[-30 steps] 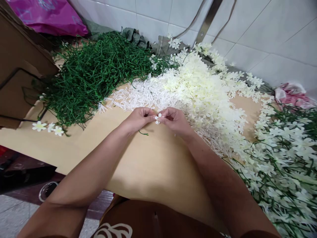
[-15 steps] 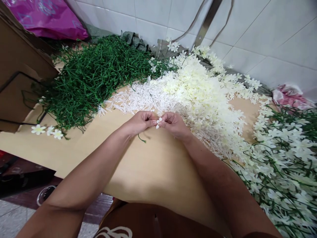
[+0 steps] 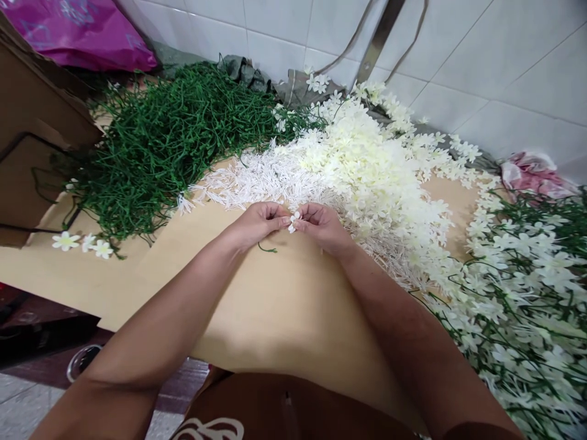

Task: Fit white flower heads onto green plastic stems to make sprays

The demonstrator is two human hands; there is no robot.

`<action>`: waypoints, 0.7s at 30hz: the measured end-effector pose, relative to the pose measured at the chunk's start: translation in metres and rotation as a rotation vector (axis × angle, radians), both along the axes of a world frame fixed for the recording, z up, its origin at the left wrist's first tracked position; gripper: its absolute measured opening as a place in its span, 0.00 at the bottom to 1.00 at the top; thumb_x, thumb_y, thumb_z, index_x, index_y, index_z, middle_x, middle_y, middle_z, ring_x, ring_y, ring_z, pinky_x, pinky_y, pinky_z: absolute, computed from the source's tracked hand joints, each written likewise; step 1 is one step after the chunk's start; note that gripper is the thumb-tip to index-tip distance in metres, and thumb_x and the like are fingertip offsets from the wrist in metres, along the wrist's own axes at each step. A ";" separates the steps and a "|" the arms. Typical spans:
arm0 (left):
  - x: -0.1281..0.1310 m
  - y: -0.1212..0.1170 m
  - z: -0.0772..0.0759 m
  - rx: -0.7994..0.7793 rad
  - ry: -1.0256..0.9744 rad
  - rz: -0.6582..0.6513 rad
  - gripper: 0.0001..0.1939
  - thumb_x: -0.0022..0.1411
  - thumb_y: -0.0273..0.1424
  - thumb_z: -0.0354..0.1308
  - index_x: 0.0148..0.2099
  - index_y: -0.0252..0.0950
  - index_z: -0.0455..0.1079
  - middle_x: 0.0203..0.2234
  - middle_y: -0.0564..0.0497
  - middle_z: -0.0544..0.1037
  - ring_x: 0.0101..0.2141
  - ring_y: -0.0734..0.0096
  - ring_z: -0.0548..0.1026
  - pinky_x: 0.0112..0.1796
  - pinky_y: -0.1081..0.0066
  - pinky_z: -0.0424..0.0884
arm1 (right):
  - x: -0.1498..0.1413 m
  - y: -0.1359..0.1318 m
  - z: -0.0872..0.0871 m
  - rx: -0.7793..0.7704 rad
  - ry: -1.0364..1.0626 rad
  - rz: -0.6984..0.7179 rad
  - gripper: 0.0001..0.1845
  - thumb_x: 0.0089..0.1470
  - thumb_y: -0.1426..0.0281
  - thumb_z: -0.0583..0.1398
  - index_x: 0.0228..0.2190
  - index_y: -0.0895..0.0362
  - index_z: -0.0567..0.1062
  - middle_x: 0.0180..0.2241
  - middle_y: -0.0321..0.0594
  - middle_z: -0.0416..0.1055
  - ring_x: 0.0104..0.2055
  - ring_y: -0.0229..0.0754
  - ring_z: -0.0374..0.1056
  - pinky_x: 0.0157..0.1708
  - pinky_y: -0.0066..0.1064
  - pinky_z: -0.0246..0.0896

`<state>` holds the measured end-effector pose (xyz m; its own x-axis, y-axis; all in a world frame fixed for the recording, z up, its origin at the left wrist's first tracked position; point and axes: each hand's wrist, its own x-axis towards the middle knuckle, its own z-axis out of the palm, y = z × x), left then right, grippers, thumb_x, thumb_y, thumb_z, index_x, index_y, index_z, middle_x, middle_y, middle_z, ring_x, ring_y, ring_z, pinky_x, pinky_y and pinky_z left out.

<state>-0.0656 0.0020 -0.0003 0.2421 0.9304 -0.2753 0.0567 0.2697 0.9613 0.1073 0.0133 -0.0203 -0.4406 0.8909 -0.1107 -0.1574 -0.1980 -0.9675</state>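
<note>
A small white artificial flower (image 3: 294,221) sits between my two hands, its petals facing up. My right hand (image 3: 323,227) pinches it between thumb and forefinger. My left hand (image 3: 262,225) is closed with its thumb and fingertips meeting the flower from the other side. From below the left hand a thin green plastic stem (image 3: 268,249) sticks out, its curved tip over the board; most of it is hidden by the fingers. Just beyond the hands lie white stamen-like pieces (image 3: 257,177) and a heap of loose cream-white flower heads (image 3: 367,159).
A tangled pile of green stems (image 3: 178,128) lies back left, beside a cardboard box (image 3: 36,134). Finished-looking flowers on stems (image 3: 527,293) fill the right side. Several single blossoms (image 3: 65,241) rest at left on the tan board (image 3: 257,305). A tiled wall (image 3: 275,30) stands behind.
The green stem's free end has swung up and to the right below my left hand. Both hands stay together at the flower, nearly in place; the view has shifted slightly.
</note>
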 end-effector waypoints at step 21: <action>0.001 -0.003 0.000 0.028 -0.024 -0.056 0.16 0.39 0.36 0.70 0.21 0.34 0.65 0.16 0.58 0.65 0.20 0.82 0.60 0.22 0.75 0.56 | 0.004 0.005 0.000 -0.099 -0.055 0.047 0.18 0.27 0.64 0.74 0.18 0.58 0.72 0.17 0.31 0.69 0.22 0.30 0.61 0.26 0.25 0.56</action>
<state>-0.0650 -0.0009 -0.0002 0.3002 0.9226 -0.2424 0.0478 0.2393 0.9698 0.1116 0.0184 -0.0206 -0.4725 0.8528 -0.2225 -0.0929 -0.2992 -0.9497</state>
